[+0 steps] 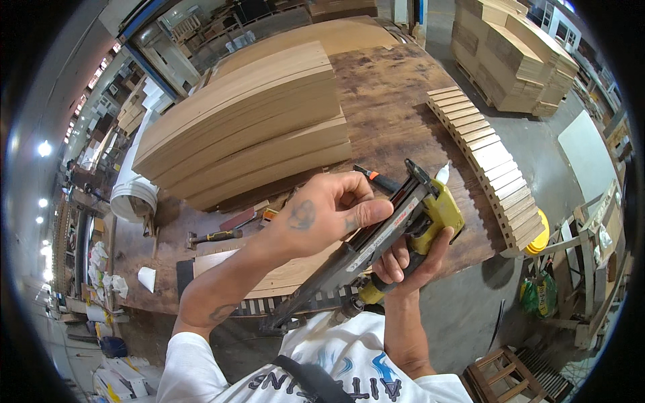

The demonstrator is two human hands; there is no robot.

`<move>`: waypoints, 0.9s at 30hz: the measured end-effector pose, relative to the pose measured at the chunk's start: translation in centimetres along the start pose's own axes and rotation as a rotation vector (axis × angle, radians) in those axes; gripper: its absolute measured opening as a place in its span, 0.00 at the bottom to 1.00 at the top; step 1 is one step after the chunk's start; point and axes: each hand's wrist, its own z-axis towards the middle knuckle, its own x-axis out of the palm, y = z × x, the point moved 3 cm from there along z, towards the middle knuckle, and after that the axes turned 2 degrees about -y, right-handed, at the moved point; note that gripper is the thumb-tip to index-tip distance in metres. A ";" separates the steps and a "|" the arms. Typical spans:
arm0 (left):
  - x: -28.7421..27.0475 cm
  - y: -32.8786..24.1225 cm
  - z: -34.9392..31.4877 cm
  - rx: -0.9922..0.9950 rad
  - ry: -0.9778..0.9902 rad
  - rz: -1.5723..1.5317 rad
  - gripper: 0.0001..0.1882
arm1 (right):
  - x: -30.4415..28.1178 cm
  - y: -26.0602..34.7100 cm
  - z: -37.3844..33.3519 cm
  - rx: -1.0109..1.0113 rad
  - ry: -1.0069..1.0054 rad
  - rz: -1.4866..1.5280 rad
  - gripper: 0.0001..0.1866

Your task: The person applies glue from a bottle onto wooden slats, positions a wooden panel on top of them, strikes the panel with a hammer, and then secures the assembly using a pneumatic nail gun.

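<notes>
A yellow and black nail gun (440, 215) is held slantwise in front of my chest, over the table's near edge. My right hand (418, 263) wraps round its grip, with an air hose fitting (351, 307) just below. Against the long dark magazine (349, 262) my left hand (329, 211) is closed, thumb and fingers pinched together. What those fingers pinch is hidden. Just beyond the gun lies a tool with a black and orange handle (379, 179). Left of my left forearm a hammer (216, 236) rests on the table, near a pale wooden board (275, 279).
Tall stacked boards (248, 114) fill the left of the brown worktable (383, 101). A row of slotted wooden strips (487, 158) runs along its right edge, beside a small white-tipped bottle (443, 173). A white bucket (133, 200) stands left; a yellow one (539, 235) right.
</notes>
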 end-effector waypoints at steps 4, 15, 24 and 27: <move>-0.4 -0.6 0.1 0.033 -0.048 -0.012 0.15 | 0.1 -1.2 -0.2 0.038 -0.003 0.039 0.43; -7.8 10.3 -11.7 0.473 -0.762 -0.723 0.39 | 0.4 1.1 -0.3 -0.098 -0.040 -0.086 0.38; 1.5 12.0 -3.8 0.203 -0.539 -1.197 0.44 | -3.1 -1.2 -3.5 -0.043 -0.044 -0.643 0.40; 1.2 13.8 -4.1 0.124 -0.310 -1.297 0.45 | -3.0 0.0 -3.8 0.012 -0.071 -0.789 0.41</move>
